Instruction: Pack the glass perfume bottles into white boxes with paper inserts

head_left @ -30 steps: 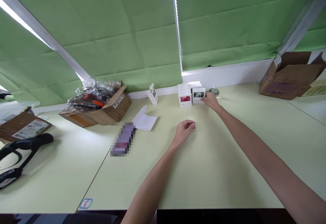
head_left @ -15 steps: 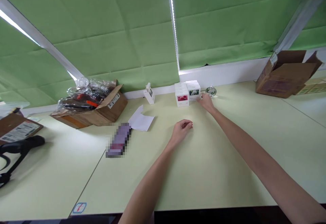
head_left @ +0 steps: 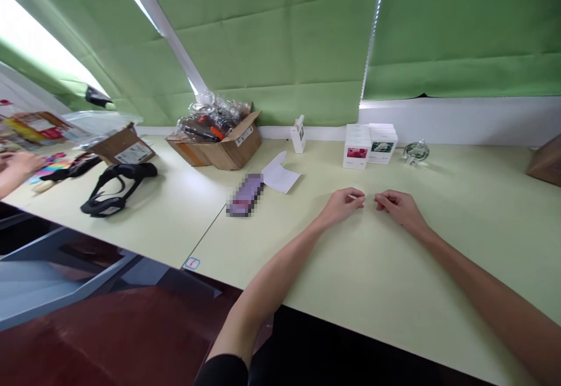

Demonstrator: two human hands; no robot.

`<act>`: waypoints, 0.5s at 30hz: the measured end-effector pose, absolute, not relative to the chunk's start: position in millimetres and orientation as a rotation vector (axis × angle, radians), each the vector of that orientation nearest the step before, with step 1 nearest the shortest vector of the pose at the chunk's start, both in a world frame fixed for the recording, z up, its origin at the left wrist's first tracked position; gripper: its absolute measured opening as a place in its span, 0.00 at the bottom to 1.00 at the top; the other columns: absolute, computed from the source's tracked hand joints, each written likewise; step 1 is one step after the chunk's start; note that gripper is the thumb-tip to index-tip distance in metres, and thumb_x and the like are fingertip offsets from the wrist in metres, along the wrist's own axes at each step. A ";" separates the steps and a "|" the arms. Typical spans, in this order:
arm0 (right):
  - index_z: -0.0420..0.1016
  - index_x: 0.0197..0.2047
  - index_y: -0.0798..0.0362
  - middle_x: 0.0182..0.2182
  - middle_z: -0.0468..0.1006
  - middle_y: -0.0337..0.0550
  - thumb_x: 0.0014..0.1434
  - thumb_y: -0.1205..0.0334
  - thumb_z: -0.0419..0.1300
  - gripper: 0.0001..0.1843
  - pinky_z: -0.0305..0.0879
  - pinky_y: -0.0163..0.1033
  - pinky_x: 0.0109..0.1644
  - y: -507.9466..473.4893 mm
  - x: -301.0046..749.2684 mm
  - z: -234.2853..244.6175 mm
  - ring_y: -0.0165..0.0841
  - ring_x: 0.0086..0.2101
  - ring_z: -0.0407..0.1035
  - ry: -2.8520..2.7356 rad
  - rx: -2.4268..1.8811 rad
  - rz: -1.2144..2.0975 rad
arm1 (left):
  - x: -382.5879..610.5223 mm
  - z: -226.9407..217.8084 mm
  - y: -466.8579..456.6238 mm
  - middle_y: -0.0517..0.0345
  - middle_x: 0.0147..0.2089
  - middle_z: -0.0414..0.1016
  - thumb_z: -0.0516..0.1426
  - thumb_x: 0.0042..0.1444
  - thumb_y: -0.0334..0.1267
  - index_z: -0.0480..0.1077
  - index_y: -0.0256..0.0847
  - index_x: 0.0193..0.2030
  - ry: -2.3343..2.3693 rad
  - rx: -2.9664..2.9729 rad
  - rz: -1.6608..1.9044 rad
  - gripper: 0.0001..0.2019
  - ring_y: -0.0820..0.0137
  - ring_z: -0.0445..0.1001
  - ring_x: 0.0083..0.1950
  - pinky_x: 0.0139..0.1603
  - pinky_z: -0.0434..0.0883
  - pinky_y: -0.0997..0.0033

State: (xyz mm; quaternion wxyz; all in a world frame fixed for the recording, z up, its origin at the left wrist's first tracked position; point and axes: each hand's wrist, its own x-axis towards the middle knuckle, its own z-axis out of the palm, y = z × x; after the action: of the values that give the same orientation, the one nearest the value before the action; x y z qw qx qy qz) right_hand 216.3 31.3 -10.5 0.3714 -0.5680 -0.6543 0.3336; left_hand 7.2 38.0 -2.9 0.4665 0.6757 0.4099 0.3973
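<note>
My left hand [head_left: 344,206] rests low over the table with its fingers loosely curled toward the thumb; I see nothing held in it. Facing it, a small gap away, is my right hand [head_left: 402,209], also curled with thumb and fingertips together and nothing visible between them. Behind the hands stand small white boxes side by side: one group has a red flower picture [head_left: 357,153], the other a white flower picture on green [head_left: 382,147]. Right of them sits a clear round glass-like object [head_left: 415,152] with green inside.
A narrow white box [head_left: 298,135] stands by the wall. Folded white paper [head_left: 281,176] lies beside a blurred phone-like object [head_left: 246,195]. Leftward are a carton [head_left: 228,155] of wrapped items and a black headset-like frame [head_left: 118,190]. Another person's hand [head_left: 21,166] shows far left.
My right hand has drawn back from the white boxes to a place beside my left hand. The view has turned left, bringing another person's hand into sight.
</note>
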 end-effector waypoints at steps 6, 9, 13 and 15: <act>0.77 0.26 0.54 0.23 0.77 0.45 0.53 0.29 0.59 0.33 0.57 0.37 0.26 36.6 216.1 -16.8 0.31 0.23 0.64 -1.654 -1.466 0.823 | -50.7 34.4 89.1 0.44 0.55 0.75 0.52 0.66 0.34 0.73 0.38 0.49 1.745 2.010 1.418 0.10 0.62 0.75 0.55 0.57 0.72 0.62; 0.76 0.25 0.54 0.21 0.76 0.44 0.53 0.28 0.59 0.33 0.55 0.37 0.25 37.1 214.5 -18.5 0.30 0.21 0.61 -1.642 -1.457 0.822 | -81.2 53.4 127.5 0.41 0.64 0.68 0.55 0.64 0.35 0.68 0.37 0.58 1.967 2.188 1.213 0.16 0.56 0.65 0.67 0.66 0.65 0.56; 0.74 0.23 0.53 0.20 0.74 0.43 0.54 0.29 0.58 0.33 0.54 0.38 0.26 38.7 212.1 -18.0 0.30 0.22 0.61 -1.650 -1.469 0.838 | -107.1 74.3 175.9 0.41 0.73 0.56 0.58 0.62 0.37 0.71 0.36 0.55 2.070 2.380 0.823 0.16 0.49 0.45 0.77 0.75 0.50 0.48; 0.74 0.23 0.53 0.20 0.74 0.42 0.55 0.30 0.57 0.32 0.54 0.38 0.26 39.4 211.5 -17.3 0.31 0.22 0.61 -1.662 -1.461 0.828 | -112.9 80.4 193.9 0.43 0.74 0.55 0.59 0.61 0.40 0.73 0.36 0.53 2.060 2.424 0.640 0.16 0.46 0.40 0.78 0.76 0.44 0.43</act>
State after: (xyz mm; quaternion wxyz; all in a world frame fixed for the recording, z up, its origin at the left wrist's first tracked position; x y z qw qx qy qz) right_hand 211.5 39.4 -17.3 0.3796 -0.5719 -0.6508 0.3243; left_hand -112.9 193.9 80.4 -0.0516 0.7459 0.6341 0.1971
